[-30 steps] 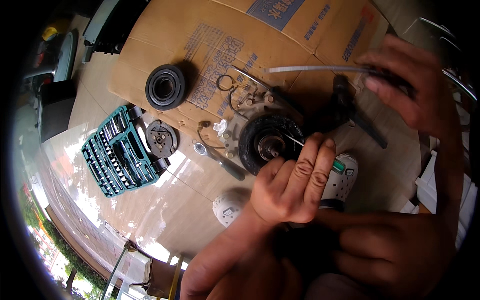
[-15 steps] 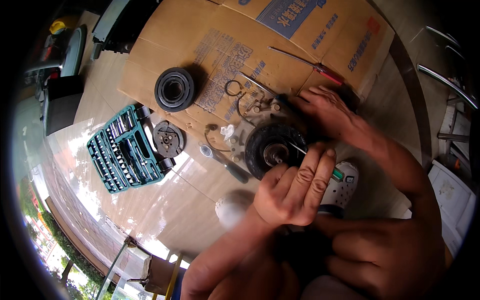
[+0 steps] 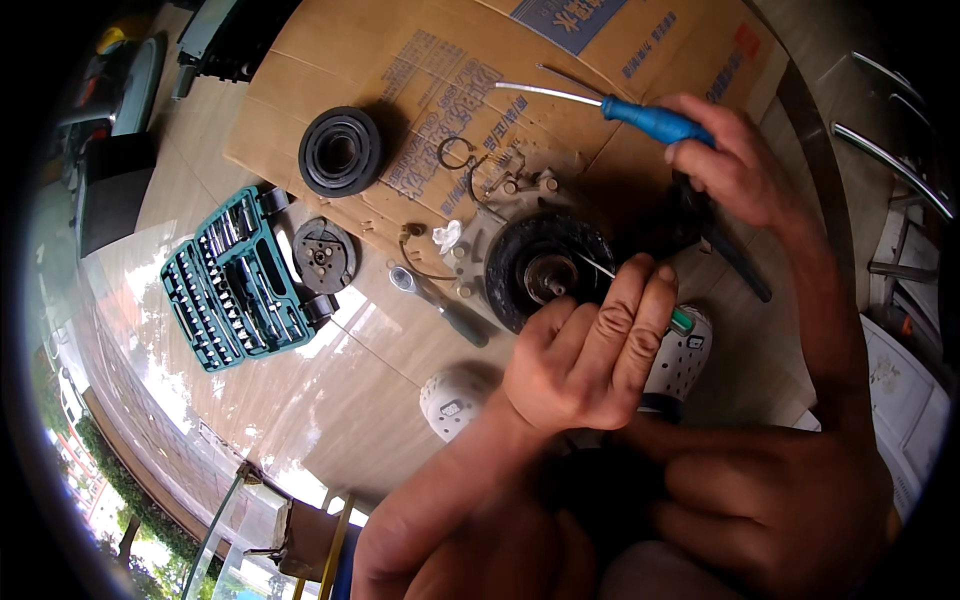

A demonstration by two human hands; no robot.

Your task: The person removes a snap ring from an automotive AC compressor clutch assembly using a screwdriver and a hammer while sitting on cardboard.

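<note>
A metal compressor-like machine part [image 3: 472, 262] with a black ring [image 3: 510, 270] round its central shaft stands between my feet. My left hand [image 3: 590, 355] is closed round a green-handled screwdriver [image 3: 682, 321], its thin shaft pointing at the black ring; whether the tip touches cannot be made out. In my right hand [image 3: 735, 165] is a blue-handled screwdriver [image 3: 655, 120], raised over the cardboard with its long shaft pointing left. A cable with a round loop [image 3: 456, 152] runs from the machine part.
A cardboard sheet [image 3: 330, 60] covers the floor beyond. On it sits a black pulley [image 3: 340, 152]. Left of me lie a round metal plate [image 3: 325, 255], a ratchet wrench [image 3: 455, 315] and an unfolded green socket set [image 3: 240, 290]. A black tool handle [image 3: 740, 265] lies to the right.
My right hand has risen from beside the machine part and now holds up the blue-handled screwdriver. The left hand stays at the black ring with the green-handled one.
</note>
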